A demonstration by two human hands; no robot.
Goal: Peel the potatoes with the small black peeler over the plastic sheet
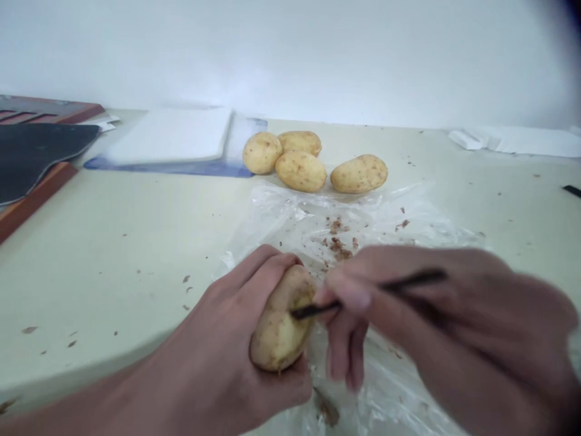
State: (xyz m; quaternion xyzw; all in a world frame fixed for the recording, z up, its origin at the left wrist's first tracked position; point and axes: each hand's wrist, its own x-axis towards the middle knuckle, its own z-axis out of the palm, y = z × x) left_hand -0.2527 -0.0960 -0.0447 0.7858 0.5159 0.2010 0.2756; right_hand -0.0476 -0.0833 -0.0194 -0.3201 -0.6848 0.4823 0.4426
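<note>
My left hand [236, 333] is wrapped round a potato [279, 339], whose side facing me shows a paler, scraped-looking patch. Between the thumb and fingers of my right hand [408, 321] is a thin dark stick-like tool [415, 278]; its exact kind I cannot make out. The tool's tip meets the potato's surface near the middle. Both hands are above a crumpled clear plastic bag [290, 209] spread on the table, with brown peel scraps [338, 248] lying on it.
Several potatoes [301, 171] sit behind the bag. At back left, a white slab [172, 136] rests on a blue-edged sheet [167, 168], beside a dark mat [40, 154]. White paper [531, 140] lies at back right. Peel bits dot the table [113, 230], and a wall stands behind it.
</note>
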